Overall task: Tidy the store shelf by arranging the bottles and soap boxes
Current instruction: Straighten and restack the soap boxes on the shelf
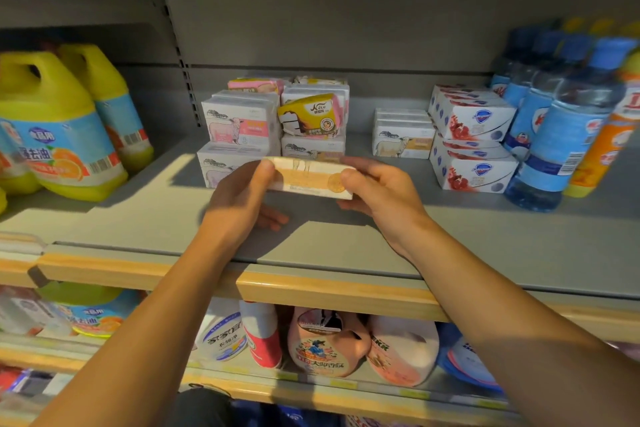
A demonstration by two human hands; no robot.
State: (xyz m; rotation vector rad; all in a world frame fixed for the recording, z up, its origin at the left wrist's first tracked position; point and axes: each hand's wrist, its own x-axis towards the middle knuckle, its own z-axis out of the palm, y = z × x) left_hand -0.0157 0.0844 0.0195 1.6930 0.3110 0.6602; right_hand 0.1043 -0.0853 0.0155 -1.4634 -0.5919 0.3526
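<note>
1. Soap box (309, 181): white carton with a pale orange band and a round orange mark, held level above the grey shelf (346, 246), just near of the centre stack.
2. Left hand (239, 198): grips the left end of the soap box, thumb on top, fingers curled beneath.
3. Right hand (377, 194): grips the right end of the soap box, thumb on its front face, fingers wrapped under and behind.
4. Centre stack of soap boxes (242, 125): white cartons with a sheep picture and pink panels, piled in two columns at the far middle of the shelf; partly hidden behind the held box.
5. Yellow soap pack (310, 118): crumpled wrapper, tilted, wedged in the right column of the centre stack.
6. Small pile of sheep cartons (401, 135): white with beige panel, right of the centre stack and apart from it.
7. Red-printed soap boxes (474, 146): white cartons with a blue shield mark, stacked two tiers high, just right of the small pile.
8. Blue bottles (561, 135): clear blue with blue caps, standing in rows at the far right, just beside the red-printed boxes.
9. Orange bottle (602, 149): right edge, beside the blue bottles.
10. Yellow jugs (62, 128): two large handled jugs with blue labels, on the left bay.
11. Lower shelf (311, 388): pink and white containers below the wood-coloured edge strip.
</note>
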